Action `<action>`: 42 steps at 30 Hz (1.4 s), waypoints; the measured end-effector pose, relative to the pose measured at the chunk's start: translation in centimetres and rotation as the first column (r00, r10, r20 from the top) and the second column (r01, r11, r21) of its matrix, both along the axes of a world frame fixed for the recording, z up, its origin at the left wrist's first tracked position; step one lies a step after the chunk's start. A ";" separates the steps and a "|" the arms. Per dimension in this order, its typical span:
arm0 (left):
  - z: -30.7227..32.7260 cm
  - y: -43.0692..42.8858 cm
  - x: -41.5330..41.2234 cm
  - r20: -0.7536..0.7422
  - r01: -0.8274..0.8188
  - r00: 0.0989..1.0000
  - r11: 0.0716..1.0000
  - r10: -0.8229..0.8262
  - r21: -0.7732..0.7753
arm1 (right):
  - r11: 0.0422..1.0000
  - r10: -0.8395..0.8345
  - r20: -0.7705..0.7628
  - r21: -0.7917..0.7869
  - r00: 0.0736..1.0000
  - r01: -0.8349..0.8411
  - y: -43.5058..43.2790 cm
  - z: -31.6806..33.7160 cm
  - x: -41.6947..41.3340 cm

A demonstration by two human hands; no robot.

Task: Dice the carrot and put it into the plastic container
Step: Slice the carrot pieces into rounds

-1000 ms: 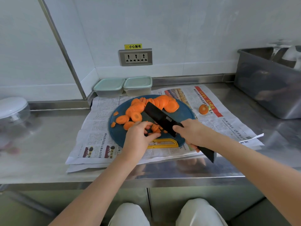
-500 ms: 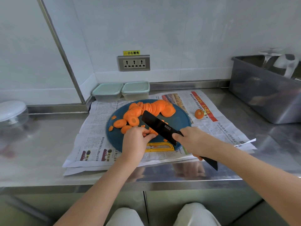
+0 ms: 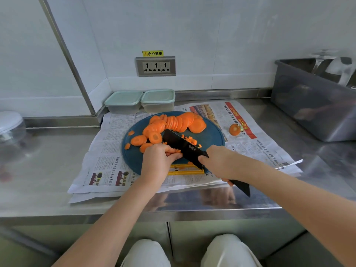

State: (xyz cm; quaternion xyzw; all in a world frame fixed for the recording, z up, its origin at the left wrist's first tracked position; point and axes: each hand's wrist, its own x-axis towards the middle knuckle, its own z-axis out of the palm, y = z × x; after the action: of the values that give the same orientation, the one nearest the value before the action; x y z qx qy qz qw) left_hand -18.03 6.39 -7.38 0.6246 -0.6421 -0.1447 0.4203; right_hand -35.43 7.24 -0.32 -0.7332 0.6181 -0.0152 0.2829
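Your right hand [image 3: 221, 162] wraps the knife [image 3: 183, 145] handle. Your left hand [image 3: 158, 160] curls over carrot [image 3: 175, 151] pieces near the board's [image 3: 134, 158] near edge, with slices [image 3: 179, 123] fanned at its far edge. Tuck fingertips behind knuckles and cut evenly. Containers [image 3: 140, 101] sit lidded at the counter's [image 3: 48, 170] back edge.

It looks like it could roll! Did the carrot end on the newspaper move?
No. The carrot end lies at the same spot beside the red headline on the newspaper, right of the blue board.
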 end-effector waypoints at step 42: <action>0.1 0.5 -0.2 0.115 -0.022 0.993 0.999 0.026 -0.039 | 1.000 0.001 -0.010 0.012 1.000 -0.001 1.7 0.9 -2.1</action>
State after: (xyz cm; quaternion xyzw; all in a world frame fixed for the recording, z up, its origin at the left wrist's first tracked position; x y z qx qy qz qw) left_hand -18.19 6.90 -7.32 0.6316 -0.6603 -0.0912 0.3960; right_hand -37.49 8.94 0.60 -0.7319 0.6192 -0.0078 0.2844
